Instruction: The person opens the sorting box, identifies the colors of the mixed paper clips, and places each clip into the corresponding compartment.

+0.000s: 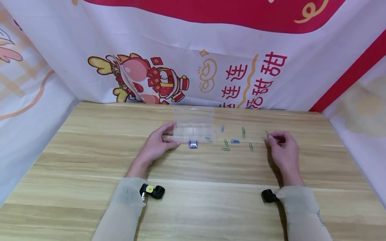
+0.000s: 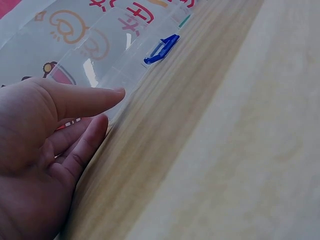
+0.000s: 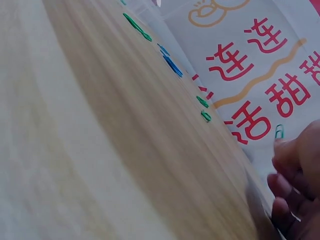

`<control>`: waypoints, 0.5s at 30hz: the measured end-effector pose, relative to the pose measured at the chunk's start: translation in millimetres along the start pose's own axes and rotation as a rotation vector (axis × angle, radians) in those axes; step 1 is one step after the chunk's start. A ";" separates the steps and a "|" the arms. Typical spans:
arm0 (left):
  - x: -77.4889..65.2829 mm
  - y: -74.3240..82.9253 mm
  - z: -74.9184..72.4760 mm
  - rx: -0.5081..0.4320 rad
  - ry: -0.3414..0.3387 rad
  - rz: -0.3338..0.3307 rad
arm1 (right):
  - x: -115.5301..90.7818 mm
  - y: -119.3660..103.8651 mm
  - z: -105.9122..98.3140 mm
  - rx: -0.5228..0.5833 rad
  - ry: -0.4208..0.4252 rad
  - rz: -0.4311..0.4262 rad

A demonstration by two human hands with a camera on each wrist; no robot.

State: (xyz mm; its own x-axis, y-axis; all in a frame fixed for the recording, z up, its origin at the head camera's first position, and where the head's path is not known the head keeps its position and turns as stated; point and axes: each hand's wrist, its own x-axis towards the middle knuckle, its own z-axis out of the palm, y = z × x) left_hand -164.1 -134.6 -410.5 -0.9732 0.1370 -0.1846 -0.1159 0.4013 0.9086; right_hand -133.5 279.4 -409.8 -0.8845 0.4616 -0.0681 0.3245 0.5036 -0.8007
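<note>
A: Left hand (image 1: 154,144) holds the clear box (image 1: 182,137) at its left end, mid-frame, thumb and forefinger spread; right hand (image 1: 284,147), right of centre, pinches a green paper clip (image 3: 279,131) narrowly.

B: Anything around?

A: Lid (image 1: 194,115) open behind; blue latch (image 1: 193,144) at front edge. One boxed clip (image 1: 207,138) at the right end. Loose green clips (image 1: 243,133) and blue clips (image 1: 235,141) lie between box and right hand. Printed curtain (image 1: 181,43), upper frame.

A curtained-off work nook: a pale wood-grain counter (image 1: 208,211) is enclosed on three sides by white cloth (image 1: 181,40) printed with red Chinese lettering (image 1: 233,82) and a cartoon figure (image 1: 137,72). Whether it is in a home, office or studio is unclear.
</note>
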 end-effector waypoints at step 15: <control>-0.4 -2.1 0.2 0.005 0.005 0.033 | 1.2 3.8 1.4 0.132 0.095 -0.057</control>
State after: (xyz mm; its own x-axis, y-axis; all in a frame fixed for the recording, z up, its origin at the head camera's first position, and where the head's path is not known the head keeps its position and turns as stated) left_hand -163.4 -135.3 -412.4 -0.9775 0.1455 -0.1529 -0.0830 0.4012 0.9122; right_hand -133.8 280.9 -413.8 -0.8623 0.5054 0.0314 0.2223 0.4335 -0.8733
